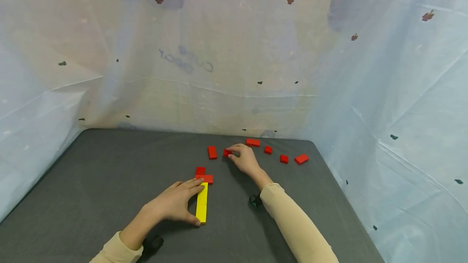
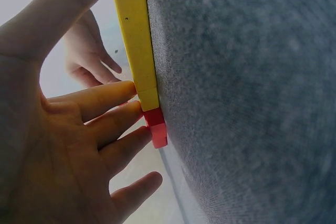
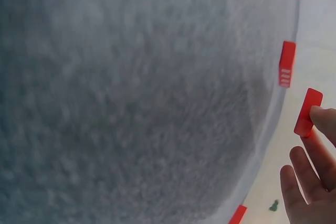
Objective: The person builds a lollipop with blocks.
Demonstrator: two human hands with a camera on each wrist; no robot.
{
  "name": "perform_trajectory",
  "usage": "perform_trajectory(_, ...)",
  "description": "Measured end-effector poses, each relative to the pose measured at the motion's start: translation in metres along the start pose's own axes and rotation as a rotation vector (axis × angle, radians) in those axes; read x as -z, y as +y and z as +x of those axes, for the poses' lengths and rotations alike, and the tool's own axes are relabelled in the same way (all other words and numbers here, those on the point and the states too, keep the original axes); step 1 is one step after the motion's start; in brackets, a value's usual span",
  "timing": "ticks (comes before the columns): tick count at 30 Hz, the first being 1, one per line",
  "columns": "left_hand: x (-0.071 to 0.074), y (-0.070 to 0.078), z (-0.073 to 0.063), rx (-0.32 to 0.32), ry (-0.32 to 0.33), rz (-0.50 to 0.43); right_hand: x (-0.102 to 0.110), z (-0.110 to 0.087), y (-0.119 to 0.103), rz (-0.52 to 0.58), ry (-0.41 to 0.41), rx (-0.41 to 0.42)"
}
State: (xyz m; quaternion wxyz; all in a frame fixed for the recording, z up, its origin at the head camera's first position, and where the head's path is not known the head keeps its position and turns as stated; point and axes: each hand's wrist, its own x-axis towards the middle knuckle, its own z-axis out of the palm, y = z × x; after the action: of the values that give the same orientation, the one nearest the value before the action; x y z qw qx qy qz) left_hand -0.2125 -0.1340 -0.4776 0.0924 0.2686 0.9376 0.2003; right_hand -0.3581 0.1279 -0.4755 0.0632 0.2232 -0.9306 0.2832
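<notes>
A long yellow block (image 1: 202, 206) lies on the dark tabletop, its far end against a red block (image 1: 208, 179) set crosswise. Beyond that is another red block (image 1: 200, 170). My left hand (image 1: 172, 203) spans the yellow block, thumb at its near end and fingers at the far end and the red piece. In the left wrist view, the fingers (image 2: 113, 121) stretch out straight along the side of this row. Farther forward, my right hand (image 1: 244, 159) pinches a small red block (image 3: 308, 113) between thumb and fingers, the other fingers extended.
An upright red block (image 1: 212, 152) lies left of my right hand. Several more are spread to its right, including a long one (image 1: 253, 143) and one at the far right (image 1: 301, 159). A pale patterned curtain (image 1: 226, 92) hangs behind the table.
</notes>
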Motion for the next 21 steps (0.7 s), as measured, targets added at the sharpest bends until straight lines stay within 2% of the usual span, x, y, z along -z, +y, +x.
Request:
perform_trajectory(10,0.002,0.002,-0.001,0.010,-0.003,-0.014,0.000,-0.011,-0.022,0.020,0.010,0.105)
perform_trajectory(16,0.002,0.004,-0.001,0.014,-0.007,-0.017,-0.004,-0.017,-0.033,0.030,-0.022,0.140)
perform_trajectory(21,0.002,0.004,-0.001,0.009,-0.005,-0.020,-0.011,-0.021,-0.039,0.014,-0.075,0.133)
